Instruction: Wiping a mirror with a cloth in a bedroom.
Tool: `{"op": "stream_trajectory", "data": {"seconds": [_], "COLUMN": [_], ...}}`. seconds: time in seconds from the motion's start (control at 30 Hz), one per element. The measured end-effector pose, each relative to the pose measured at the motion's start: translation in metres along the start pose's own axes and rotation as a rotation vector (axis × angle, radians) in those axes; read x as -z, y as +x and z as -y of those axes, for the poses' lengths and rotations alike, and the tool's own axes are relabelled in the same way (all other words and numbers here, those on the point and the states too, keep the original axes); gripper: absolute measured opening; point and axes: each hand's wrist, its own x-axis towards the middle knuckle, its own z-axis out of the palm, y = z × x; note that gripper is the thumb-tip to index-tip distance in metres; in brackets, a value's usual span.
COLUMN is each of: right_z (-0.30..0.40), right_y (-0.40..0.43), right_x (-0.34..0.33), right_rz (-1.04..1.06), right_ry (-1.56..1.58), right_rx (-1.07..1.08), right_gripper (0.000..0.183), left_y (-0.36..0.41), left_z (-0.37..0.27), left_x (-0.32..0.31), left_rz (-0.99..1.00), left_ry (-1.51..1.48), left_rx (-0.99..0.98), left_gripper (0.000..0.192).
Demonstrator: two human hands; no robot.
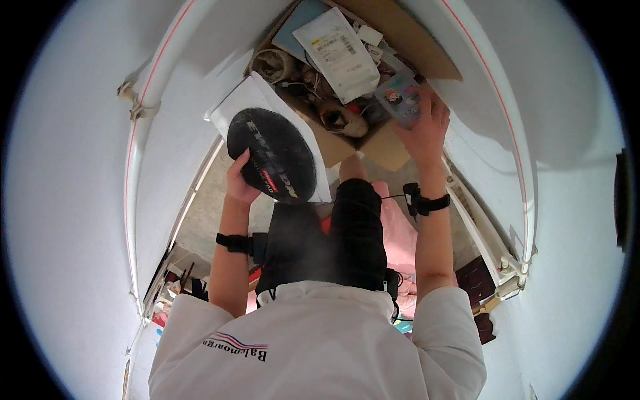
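My left hand (242,177) grips a round black mouse pad (295,145) that bears writing, with the thumb on its near left edge. Behind the pad lies a white flat packet or sheet (252,92), held along with it. My right hand (427,125) pinches a small clear plastic packet (400,97) with colourful cartoon prints, over the right side of an open cardboard box (425,42). Inside the box rests a white mailer envelope (337,55) with a printed label. Rolls (342,119), cables and other small things lie around it, partly hidden.
White pipes with a red line stand at the left (135,125) and right (505,95), before pale walls. A pink cloth (397,230) lies beside my right leg. A blue flat item (295,30) sits at the back of the box.
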Motion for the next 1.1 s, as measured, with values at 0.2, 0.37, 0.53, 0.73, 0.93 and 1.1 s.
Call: {"op": "stream_trajectory", "data": {"seconds": [0.2,0.37,0.53,0.73,0.93,1.1], "right_z": [0.006,0.006,0.030,0.040,0.037,0.036], "right_y": [0.007,0.011,0.033,0.072,0.090,0.090], "right_x": [-0.012,-0.012,-0.004,-0.042,-0.081,-0.085], "right_rz": [0.060,0.103,-0.024,0.013,0.104,0.139], "right_ry": [-0.112,-0.173,-0.060,0.043,0.193,0.244], "right_rx": [-0.023,-0.008,0.047,0.052,-0.088,-0.186], "right_gripper": [0.082,0.080,0.042,0.026,0.029,0.030], "left_y": [0.001,0.001,0.000,-0.001,-0.005,-0.005], "left_z": [0.000,0.000,0.001,0.003,0.003,0.004], "left_x": [0.005,0.007,0.014,0.016,0.020,0.016], "left_rz": [0.021,0.023,0.020,0.008,-0.011,0.004], "left_ry": [0.002,-0.010,-0.039,-0.037,-0.042,-0.027], "left_rx": [-0.004,-0.009,-0.009,-0.012,-0.017,-0.005], "left_gripper": [0.041,0.041,0.041,0.039,0.039,0.039]}}
